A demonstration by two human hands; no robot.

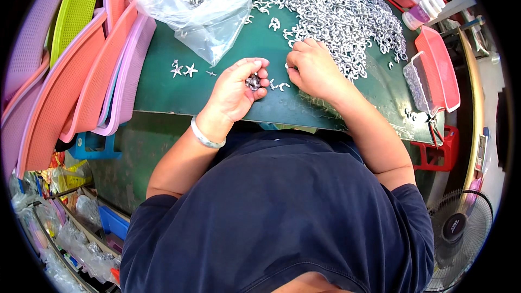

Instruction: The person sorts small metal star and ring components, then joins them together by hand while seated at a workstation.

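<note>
My left hand (239,88), with a pale bangle on its wrist, is curled palm up around several small silvery metal pieces (253,81). My right hand (313,69) has its fingers bent and pinched together at the near edge of a big heap of crescent-shaped metal pieces (336,11). A bit of something pale shows at its fingertips, too small to name. Between the two hands lie a few loose crescent pieces (280,85) on the green table (173,95). Star-shaped metal pieces (190,70) rest on the table left of my left hand.
A clear plastic bag (201,21) holding more metal pieces stands at the back left. Stacked colored baskets (65,81) lean along the left side. On the right are a pink tray (440,68), a clear box (418,84), a white bottle (418,15), a red stool (442,152) and a fan (458,233).
</note>
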